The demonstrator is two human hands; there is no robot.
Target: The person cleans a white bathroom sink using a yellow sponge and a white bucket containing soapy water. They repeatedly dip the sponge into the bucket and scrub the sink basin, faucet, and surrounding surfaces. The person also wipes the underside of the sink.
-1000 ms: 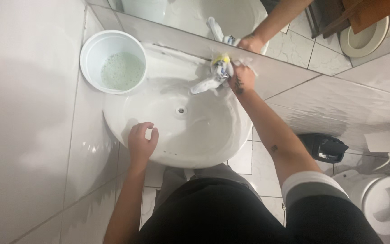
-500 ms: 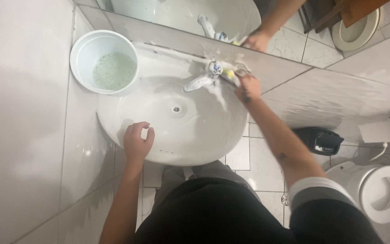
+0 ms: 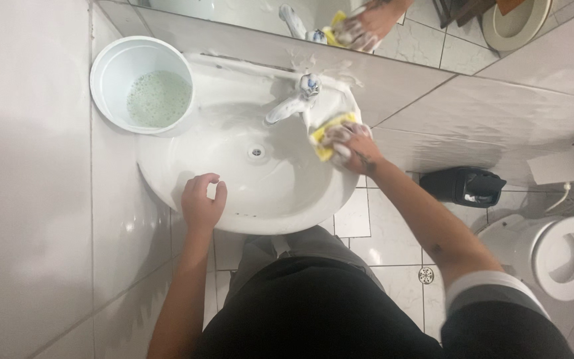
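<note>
Right hand: closed around yellow sponge, fingers foamy, pressing it onto the right rim of the white sink. Sponge partly hidden under the fingers; one yellow edge showing on the side toward the faucet. Chrome faucet just beside this hand, up and toward the basin centre, soap suds around its base. Drain in the bowl, well apart from the sponge, between the two hands.

Left hand: empty, fingers loosely curled, resting on the near front rim of the sink, thumb side toward the bowl. Nothing grasped.

White bucket beyond the left hand, at the far left corner of the sink, touching or overlapping the rim; pale green foamy liquid in the bottom.

Mirror above the faucet, beyond the right hand, showing a reflection of the soapy hand and sponge.

Outward of the right forearm, on the tiled floor: small black bin, then white toilet with seat down, lid open. Floor drain beneath the forearm.
</note>
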